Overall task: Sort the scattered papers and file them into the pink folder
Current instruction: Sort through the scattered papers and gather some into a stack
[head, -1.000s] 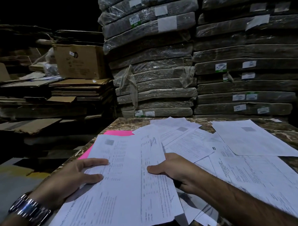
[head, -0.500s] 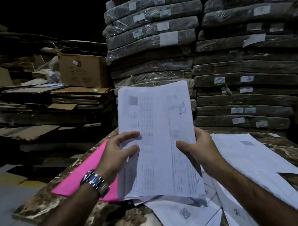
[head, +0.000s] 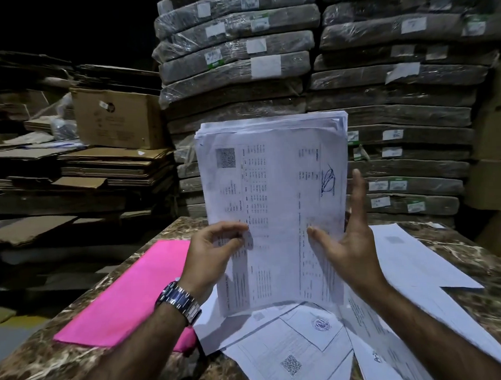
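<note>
A stack of printed papers stands upright on its lower edge over the marble table. My left hand pinches the stack's left edge between thumb and fingers. My right hand lies flat against the stack's right edge, fingers straight and apart, thumb on the front sheet. The pink folder lies closed and flat on the table, left of the stack and partly under my left wrist. Loose sheets lie scattered under and to the right of the stack.
Shrink-wrapped bundles are piled high just behind the table. Flattened cardboard and a brown box are stacked at the left. More loose sheets cover the table's right side. The table's left edge drops to a dark floor.
The stack went from lying flat on the table to standing upright. My right hand has let go of its grip and now presses flat against the right edge. The pink folder is now uncovered.
</note>
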